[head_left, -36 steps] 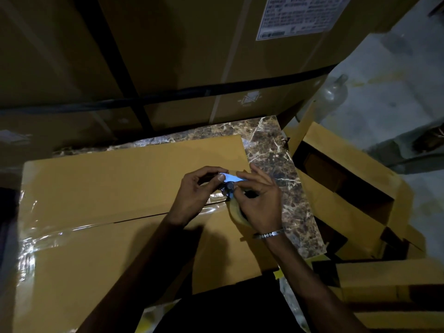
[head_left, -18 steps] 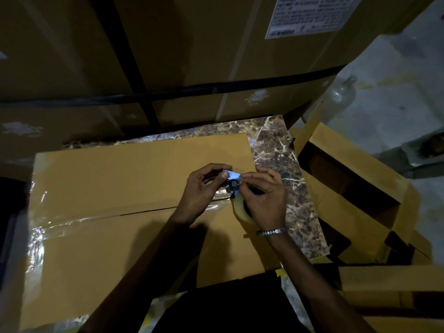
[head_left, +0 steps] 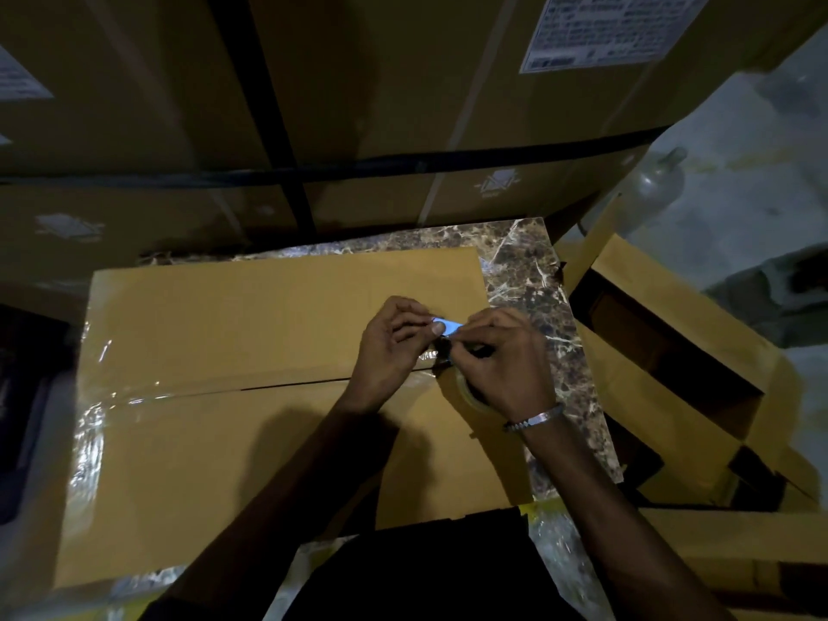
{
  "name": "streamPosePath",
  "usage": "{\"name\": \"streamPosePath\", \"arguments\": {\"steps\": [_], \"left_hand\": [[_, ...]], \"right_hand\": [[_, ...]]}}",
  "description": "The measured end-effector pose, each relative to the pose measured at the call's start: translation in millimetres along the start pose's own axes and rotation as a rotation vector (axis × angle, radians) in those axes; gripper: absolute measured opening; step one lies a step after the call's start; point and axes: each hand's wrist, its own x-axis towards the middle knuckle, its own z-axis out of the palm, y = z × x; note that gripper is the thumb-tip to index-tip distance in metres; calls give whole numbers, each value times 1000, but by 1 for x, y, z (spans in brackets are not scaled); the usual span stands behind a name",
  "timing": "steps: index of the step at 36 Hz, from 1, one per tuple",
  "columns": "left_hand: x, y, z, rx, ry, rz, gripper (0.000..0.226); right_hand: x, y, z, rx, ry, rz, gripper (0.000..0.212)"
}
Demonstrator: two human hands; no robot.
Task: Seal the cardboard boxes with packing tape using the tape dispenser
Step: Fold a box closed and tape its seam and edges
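Observation:
A flat brown cardboard box (head_left: 251, 333) lies on a marble-patterned table (head_left: 533, 280). Clear packing tape (head_left: 148, 394) shines along its centre seam from the left edge toward my hands. At the right end of the seam my right hand (head_left: 502, 365) grips the tape dispenser (head_left: 466, 387), whose clear tape roll shows below my fingers and whose blue part (head_left: 450, 327) shows above them. My left hand (head_left: 390, 347) meets it from the left, fingers curled, thumb and fingertips pinching at the blue part and the tape end. The dispenser's body is mostly hidden by both hands.
Large strapped cartons (head_left: 358, 105) with a white label (head_left: 600, 29) stand right behind the table. An open cardboard box (head_left: 672, 351) sits to the right, below table level. A clear bottle (head_left: 658, 181) stands on the grey floor (head_left: 739, 150) beyond it.
Both hands stay together at the right end of the seam, working at the dispenser. The hands have barely moved on the box; the camera has shifted a little.

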Motion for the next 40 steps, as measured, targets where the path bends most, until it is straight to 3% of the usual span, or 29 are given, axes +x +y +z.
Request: {"name": "streamPosePath", "arguments": {"steps": [2, 12, 19, 24, 27, 29, 36, 40], "left_hand": [[2, 4, 1, -12, -8, -13, 32], [5, 7, 3, -33, -7, -18, 15], [0, 11, -14, -5, -208, -46, 25], [-13, 8, -11, 291, -111, 238, 45], [-15, 4, -10, 469, -65, 475, 37], [-14, 2, -10, 526, -3, 540, 27], [-11, 4, -9, 473, 43, 438, 9], [-13, -6, -7, 504, 47, 340, 7]], "right_hand": [[4, -5, 0, 9, -43, -49, 9], [18, 6, -1, 98, -138, -40, 7], [13, 14, 7, 189, -129, 82, 6], [12, 16, 8, 269, -110, 136, 8], [10, 16, 9, 283, -92, 133, 11], [9, 14, 10, 279, -91, 126, 13], [14, 14, 6, 324, -142, 187, 9], [14, 13, 1, 285, -235, 138, 40]]}}
